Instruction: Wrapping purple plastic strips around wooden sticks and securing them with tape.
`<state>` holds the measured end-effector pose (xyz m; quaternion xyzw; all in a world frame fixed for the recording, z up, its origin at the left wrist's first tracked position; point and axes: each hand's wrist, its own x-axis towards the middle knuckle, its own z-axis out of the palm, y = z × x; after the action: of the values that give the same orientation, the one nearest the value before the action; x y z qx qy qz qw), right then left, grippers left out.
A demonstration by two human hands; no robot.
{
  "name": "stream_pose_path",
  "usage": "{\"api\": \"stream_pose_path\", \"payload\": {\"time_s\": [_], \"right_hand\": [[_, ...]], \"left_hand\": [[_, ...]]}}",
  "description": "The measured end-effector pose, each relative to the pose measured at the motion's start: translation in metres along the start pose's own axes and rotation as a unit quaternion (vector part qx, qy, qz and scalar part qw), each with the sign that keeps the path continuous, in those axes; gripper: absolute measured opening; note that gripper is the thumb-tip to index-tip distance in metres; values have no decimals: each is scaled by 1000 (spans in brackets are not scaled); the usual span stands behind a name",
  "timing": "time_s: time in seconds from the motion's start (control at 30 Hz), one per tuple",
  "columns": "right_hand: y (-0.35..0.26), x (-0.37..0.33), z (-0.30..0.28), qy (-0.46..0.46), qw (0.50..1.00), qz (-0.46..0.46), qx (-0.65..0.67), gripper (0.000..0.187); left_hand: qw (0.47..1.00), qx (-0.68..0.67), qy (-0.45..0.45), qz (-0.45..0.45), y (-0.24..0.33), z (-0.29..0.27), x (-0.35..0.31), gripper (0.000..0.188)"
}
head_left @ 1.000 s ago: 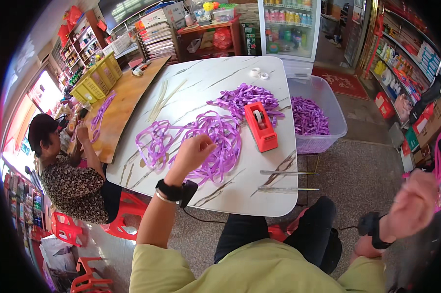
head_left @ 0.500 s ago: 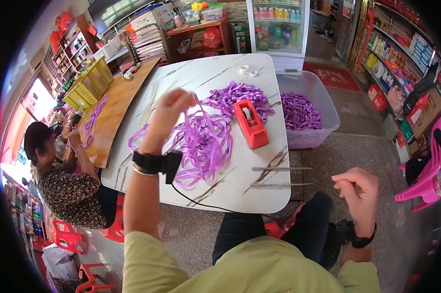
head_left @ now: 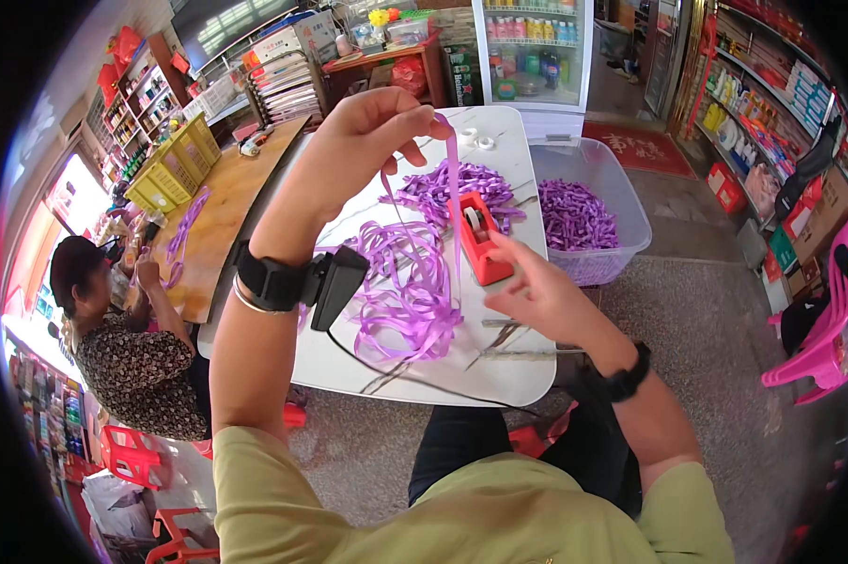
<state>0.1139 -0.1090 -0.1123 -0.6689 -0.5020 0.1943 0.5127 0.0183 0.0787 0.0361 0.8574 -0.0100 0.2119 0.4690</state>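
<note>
My left hand (head_left: 367, 141) is raised above the table, its fingers closed on a purple ribbon (head_left: 456, 207). Two lengths of it hang from the fingers toward a loose tangle of purple ribbon (head_left: 396, 296). To the right of the hanging length is my right hand (head_left: 553, 305), with thumb and fingers apart and nothing between them. Just beyond its fingertips stands a red tape dispenser (head_left: 491, 267) with a roll of tape in it. A heap of short purple ribbon pieces (head_left: 428, 188) lies behind the tangle.
The white marbled table (head_left: 396, 378) carries small white tape rolls (head_left: 485, 143) and thin metal rods (head_left: 527, 354) at its right edge. A clear plastic bin (head_left: 635, 211) of purple pieces stands beside it. At left, a person (head_left: 132, 362) sits by a wooden table (head_left: 222, 207).
My left hand has risen and moved right, pulling the ribbon up out of the tangle. My right hand has swung in leftward over the table's right edge, its fingers opening.
</note>
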Motion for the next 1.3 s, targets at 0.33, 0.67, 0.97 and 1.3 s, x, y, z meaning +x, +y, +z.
{"api": "stream_pose_path", "payload": {"time_s": [0.33, 0.67, 0.97, 1.3], "right_hand": [[-55, 94, 16, -40, 995, -23, 86, 27], [-99, 109, -6, 32, 984, -29, 170, 24], [-51, 102, -90, 92, 902, 73, 415, 16], [34, 71, -92, 160, 900, 254, 316, 14]], "left_hand": [[979, 89, 177, 49, -54, 13, -46, 41], [949, 294, 58, -97, -126, 119, -115, 97], [988, 94, 79, -98, -127, 49, -111, 79], [993, -56, 64, -83, -60, -17, -93, 34]]}}
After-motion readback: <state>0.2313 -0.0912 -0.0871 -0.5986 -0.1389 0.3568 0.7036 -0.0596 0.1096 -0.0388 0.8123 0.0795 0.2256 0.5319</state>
